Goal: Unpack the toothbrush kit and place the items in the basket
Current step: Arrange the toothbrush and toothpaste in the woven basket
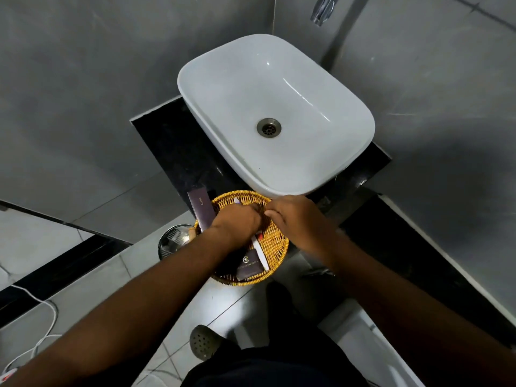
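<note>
A single wide-angle view is provided, taken from head height and directed steeply downward and forward. The sink (275, 113) is seen from almost directly above, with the wall behind it bent by lens distortion. The basket (275, 248) lies close below the centre, both forearms enter from the lower edge, and the floor is included beneath.

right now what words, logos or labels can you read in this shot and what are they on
"Comb": printed on the long purple box leaning on the left rim of the wicker basket.
A hexagon-shaped logo with a line of small lettering below: on the dark purple box lying in the basket; the lettering is too blurred to read.
The white tube beside it has red marking, with no legible text.
Nothing else readable.
</note>
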Available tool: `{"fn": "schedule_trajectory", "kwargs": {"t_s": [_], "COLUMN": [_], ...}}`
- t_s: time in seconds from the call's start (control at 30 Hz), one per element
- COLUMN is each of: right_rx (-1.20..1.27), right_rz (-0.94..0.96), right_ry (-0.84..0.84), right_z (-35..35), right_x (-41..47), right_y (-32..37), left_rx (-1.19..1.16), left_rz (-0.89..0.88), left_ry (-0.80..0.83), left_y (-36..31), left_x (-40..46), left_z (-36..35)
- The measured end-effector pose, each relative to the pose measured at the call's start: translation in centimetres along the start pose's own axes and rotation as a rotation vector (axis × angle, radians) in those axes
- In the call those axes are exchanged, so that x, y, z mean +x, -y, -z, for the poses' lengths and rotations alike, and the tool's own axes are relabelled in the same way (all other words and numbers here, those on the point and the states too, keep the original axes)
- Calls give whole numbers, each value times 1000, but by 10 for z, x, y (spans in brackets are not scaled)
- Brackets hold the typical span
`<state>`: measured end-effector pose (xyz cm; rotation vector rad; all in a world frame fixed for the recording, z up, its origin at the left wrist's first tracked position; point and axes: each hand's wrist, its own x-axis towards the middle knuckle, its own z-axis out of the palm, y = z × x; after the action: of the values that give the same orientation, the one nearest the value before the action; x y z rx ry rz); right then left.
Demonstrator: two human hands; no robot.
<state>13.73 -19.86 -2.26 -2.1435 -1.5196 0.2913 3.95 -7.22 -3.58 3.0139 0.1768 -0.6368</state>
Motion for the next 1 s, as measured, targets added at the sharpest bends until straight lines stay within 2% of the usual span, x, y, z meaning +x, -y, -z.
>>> {"fn": "schedule_trajectory", "kwargs": {"t_s": [0.1,0.3,0.4,0.53,0.77,0.9,1.0], "right_rx": [-12,-8,-35,-61,-98,-214,-314], "right_rz": [-5,-36,-83,-130,-192,-188,-100], "right_ry": [18,29,25,-6,53,235,318], "right_z": [-2,4,8,13,5,-5,-12], "right_x": [2,0,-2,-7,-6,-9,-11], "right_y": [-3,0,1,0,-3,5,26], "left_rx": [93,125,-30,-320,-757,-547,-401], "left_rz": [-115,-252,-157,76,381,486,461], "left_ry": [46,3,-69,-156,-236,-215,-114], "left_y": [2,-5,-12,-24,-25,-21,-26], "left_x": [3,10,13,13,2,-14,-16], "left_z": [0,1,-5,-16,-21,-25,-23]}}
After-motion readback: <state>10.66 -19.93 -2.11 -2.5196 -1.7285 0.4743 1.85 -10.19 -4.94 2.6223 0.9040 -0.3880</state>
